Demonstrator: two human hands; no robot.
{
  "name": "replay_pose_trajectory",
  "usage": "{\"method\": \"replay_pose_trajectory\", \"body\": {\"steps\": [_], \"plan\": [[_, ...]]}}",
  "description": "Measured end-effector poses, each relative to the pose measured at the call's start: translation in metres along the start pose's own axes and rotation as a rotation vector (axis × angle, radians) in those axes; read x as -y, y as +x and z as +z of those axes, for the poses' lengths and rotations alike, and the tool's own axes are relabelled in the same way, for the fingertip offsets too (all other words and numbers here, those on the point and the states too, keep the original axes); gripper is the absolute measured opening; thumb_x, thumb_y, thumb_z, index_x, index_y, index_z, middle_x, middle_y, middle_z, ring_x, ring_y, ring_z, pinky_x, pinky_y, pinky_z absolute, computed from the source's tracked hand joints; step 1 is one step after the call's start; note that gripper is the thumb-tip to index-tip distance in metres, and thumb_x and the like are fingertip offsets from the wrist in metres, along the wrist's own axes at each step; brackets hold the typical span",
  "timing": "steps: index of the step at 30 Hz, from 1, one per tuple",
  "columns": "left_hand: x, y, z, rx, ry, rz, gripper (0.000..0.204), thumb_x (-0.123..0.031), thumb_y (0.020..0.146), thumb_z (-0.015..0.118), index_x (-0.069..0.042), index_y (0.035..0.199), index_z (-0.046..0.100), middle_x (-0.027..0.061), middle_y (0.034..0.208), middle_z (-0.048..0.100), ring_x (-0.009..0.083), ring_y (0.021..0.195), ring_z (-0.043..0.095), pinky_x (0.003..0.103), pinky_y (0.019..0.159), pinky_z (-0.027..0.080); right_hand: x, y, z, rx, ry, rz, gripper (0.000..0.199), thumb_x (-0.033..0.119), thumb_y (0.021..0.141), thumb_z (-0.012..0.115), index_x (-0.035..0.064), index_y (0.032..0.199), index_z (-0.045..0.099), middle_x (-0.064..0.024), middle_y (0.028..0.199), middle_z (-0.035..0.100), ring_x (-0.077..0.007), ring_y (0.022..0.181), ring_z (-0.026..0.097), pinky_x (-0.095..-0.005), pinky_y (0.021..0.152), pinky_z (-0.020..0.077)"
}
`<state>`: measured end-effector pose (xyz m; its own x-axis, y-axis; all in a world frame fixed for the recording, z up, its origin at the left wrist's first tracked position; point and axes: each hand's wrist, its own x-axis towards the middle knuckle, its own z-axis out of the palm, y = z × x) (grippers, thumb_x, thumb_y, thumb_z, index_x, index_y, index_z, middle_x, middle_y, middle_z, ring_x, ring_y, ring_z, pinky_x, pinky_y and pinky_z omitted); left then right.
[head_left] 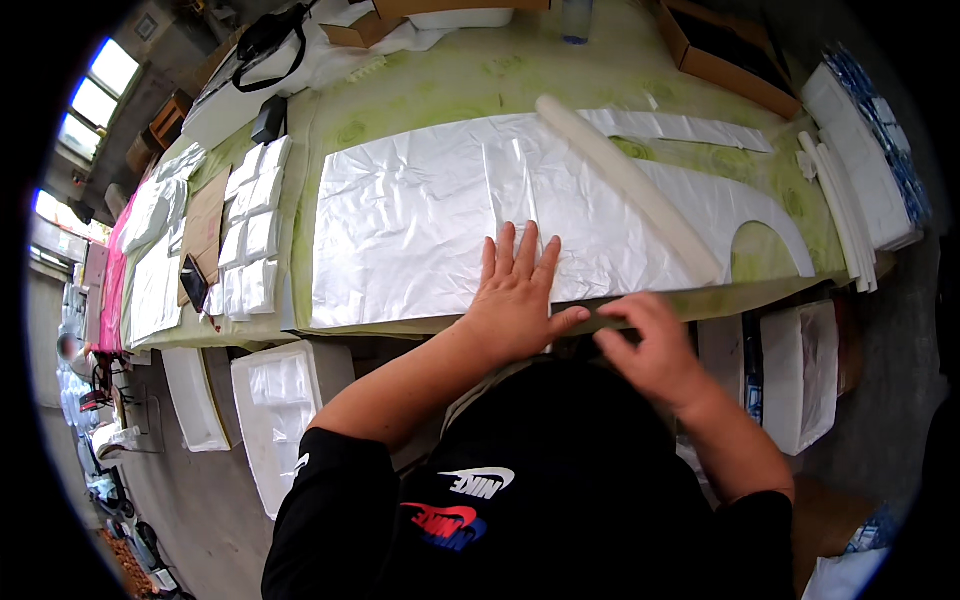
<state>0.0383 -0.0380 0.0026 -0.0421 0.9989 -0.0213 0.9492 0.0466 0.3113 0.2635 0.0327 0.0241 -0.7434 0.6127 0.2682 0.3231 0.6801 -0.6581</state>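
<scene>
A big shiny white plastic sheet (420,220) is spread flat on the green surface (450,85). It is thin and crinkly, with one round cut-out. The left hand (515,295) is pressed flat on it, fingers wide. Its near edge is pinched by the right hand (650,350). A long white roll (625,185) is laid across it.

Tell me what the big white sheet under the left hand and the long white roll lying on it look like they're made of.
The white sheet looks like thin plastic film: glossy, with fine wrinkles catching the light. The long roll is matte and off-white, possibly foam or rolled paper; the picture leaves that open. The left hand presses flat on the sheet.
</scene>
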Motion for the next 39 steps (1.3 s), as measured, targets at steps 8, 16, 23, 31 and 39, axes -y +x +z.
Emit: {"method": "replay_pose_trajectory", "body": {"steps": [8, 16, 23, 31, 39], "plan": [[0.011, 0.030, -0.002, -0.099, -0.088, -0.059, 0.087, -0.058, 0.099, 0.052, -0.002, 0.160, 0.027, 0.0263, 0.167, 0.016, 0.0430, 0.157, 0.010, 0.063, 0.123, 0.009, -0.004, 0.022, 0.077, 0.419, 0.791, 0.772, 0.035, 0.037, 0.096, 0.071, 0.0024, 0.101, 0.072, -0.0013, 0.086, 0.067, -0.0098, 0.073, 0.057, -0.0280, 0.066, 0.0474], [0.029, 0.102, -0.012, -0.014, 0.155, -0.153, 0.096, -0.069, 0.095, 0.051, -0.005, 0.161, 0.024, 0.0243, 0.168, 0.016, 0.0410, 0.157, 0.008, 0.061, 0.124, 0.008, -0.010, 0.009, 0.081, 0.487, 0.793, 0.654, 0.038, 0.037, 0.099, 0.067, 0.0011, 0.087, 0.071, 0.0004, 0.080, 0.067, -0.0076, 0.074, 0.058, -0.0272, 0.068, 0.0486], [0.072, 0.105, -0.011, -0.434, -0.398, 0.022, 0.069, -0.040, 0.099, 0.055, -0.015, 0.159, 0.033, 0.0122, 0.164, 0.035, 0.0343, 0.155, 0.024, 0.060, 0.124, 0.012, -0.020, -0.003, 0.074, 0.484, 1.060, 0.605, 0.033, 0.030, 0.105, 0.061, -0.0009, 0.106, 0.073, -0.0014, 0.095, 0.071, -0.0084, 0.087, 0.062, -0.0263, 0.084, 0.0506], [0.041, -0.007, -0.033, 0.039, -0.061, 0.358, 0.083, -0.007, 0.078, 0.066, -0.009, 0.156, 0.039, 0.0115, 0.164, 0.036, 0.0315, 0.154, 0.028, 0.053, 0.127, 0.017, 0.005, 0.003, 0.054, 0.492, 1.118, 0.568, 0.030, 0.025, 0.105, 0.061, -0.0014, 0.111, 0.072, -0.0018, 0.099, 0.072, -0.0090, 0.090, 0.063, -0.0277, 0.086, 0.0524], [0.044, -0.007, -0.015, -0.033, -0.003, 0.323, 0.070, -0.013, 0.083, 0.065, -0.012, 0.152, 0.047, 0.0074, 0.162, 0.039, 0.0270, 0.153, 0.031, 0.055, 0.125, 0.021, 0.004, 0.003, 0.015, 0.005, 0.461, -0.056, 0.025, 0.012, 0.089, 0.076, 0.0036, 0.110, 0.064, -0.0082, 0.107, 0.064, -0.0231, 0.095, 0.062, -0.0331, 0.089, 0.0500]]}}
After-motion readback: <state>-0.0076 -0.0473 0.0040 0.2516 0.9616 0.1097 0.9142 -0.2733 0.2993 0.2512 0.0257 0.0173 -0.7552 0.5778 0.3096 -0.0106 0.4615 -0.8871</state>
